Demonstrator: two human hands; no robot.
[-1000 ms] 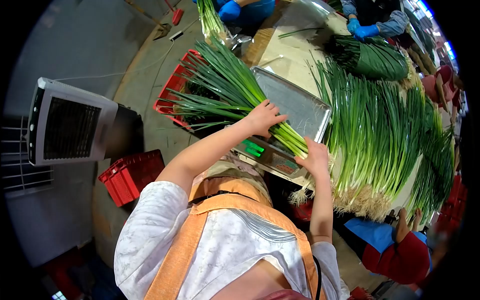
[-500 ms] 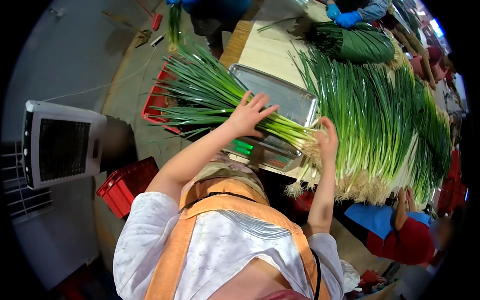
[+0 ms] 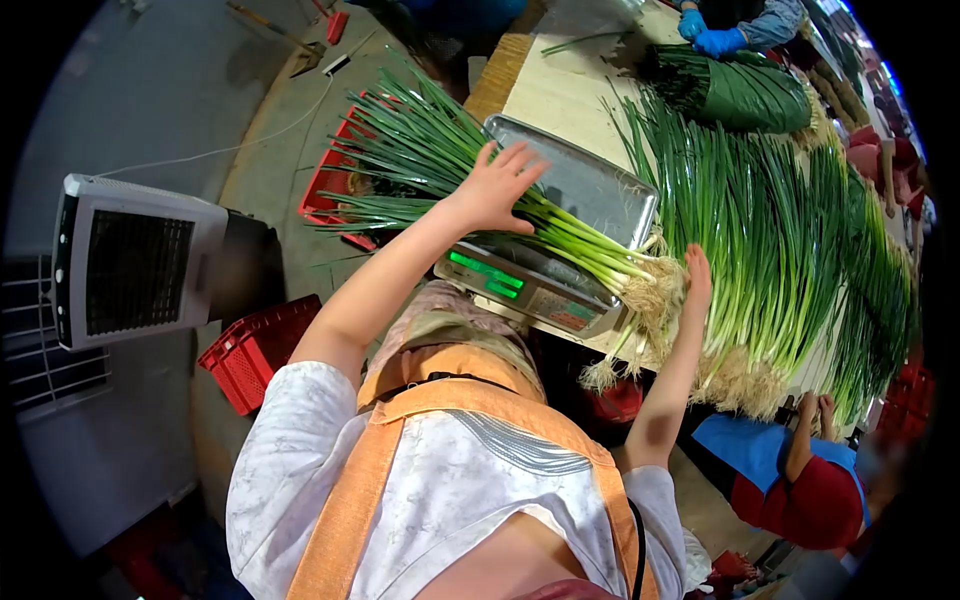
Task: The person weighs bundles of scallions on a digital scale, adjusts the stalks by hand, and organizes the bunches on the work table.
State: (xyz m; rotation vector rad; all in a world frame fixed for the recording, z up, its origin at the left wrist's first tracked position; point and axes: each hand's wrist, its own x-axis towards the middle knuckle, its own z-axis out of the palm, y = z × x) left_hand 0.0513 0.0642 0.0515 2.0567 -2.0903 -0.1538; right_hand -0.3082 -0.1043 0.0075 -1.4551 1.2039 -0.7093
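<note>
A bunch of green onions lies across the metal tray of a weighing scale, its leaves pointing up and left and its pale roots at the right. My left hand is over the middle of the bunch, fingers spread; whether the palm touches the stalks I cannot tell. Beside the root end is my right hand, fingers stretched out and nothing held. Green digits glow on the scale's display, too blurred to read. More green onions are laid side by side on the table to the right.
A red crate stands under the leaf tips, and another red crate is on the floor at left near a white air cooler. Across the table, blue-gloved hands rest by a wrapped green bundle. A person in red works at lower right.
My right hand has moved right, away from the roots, and its fingers have straightened. My left hand stays over the bunch. The scale's display shows more fully, and the whole view has shifted slightly.
</note>
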